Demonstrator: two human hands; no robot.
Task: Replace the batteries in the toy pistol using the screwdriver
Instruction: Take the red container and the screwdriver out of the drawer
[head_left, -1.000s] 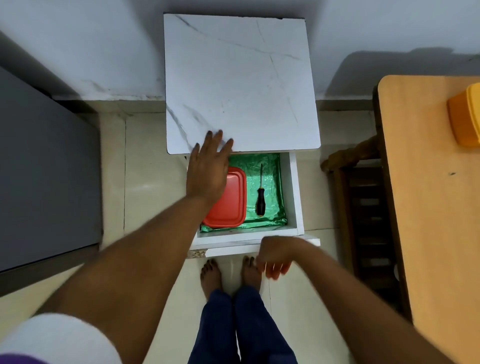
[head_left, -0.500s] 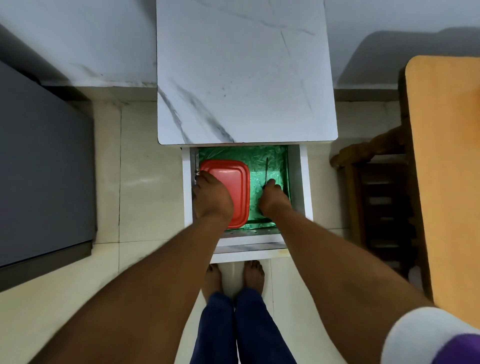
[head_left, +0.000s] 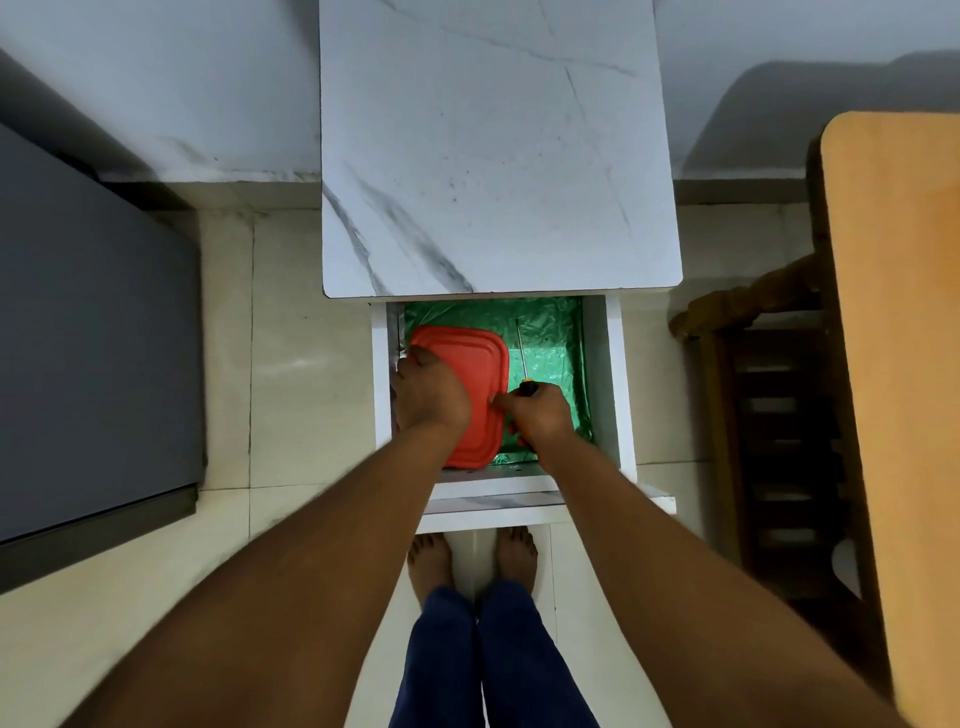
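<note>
An open white drawer (head_left: 605, 384) lined with green foil sits under a marble-topped side table (head_left: 493, 156). Inside on the left lies a red lidded container (head_left: 480, 364). My left hand (head_left: 428, 395) lies over its left edge, fingers curled down the side of it. My right hand (head_left: 537, 415) grips the black handle of a screwdriver (head_left: 521, 353), whose thin metal shaft points toward the back of the drawer. The toy pistol and batteries are not visible.
A dark grey cabinet (head_left: 88, 338) stands at the left. At the right are a wooden chair (head_left: 769, 415) and an orange-brown table (head_left: 904, 364). My bare feet (head_left: 470, 561) stand on the tiled floor just before the drawer front (head_left: 519, 512).
My left hand moved from the table edge down onto the red container. My right hand left the drawer front, reached in and closed around the screwdriver handle.
</note>
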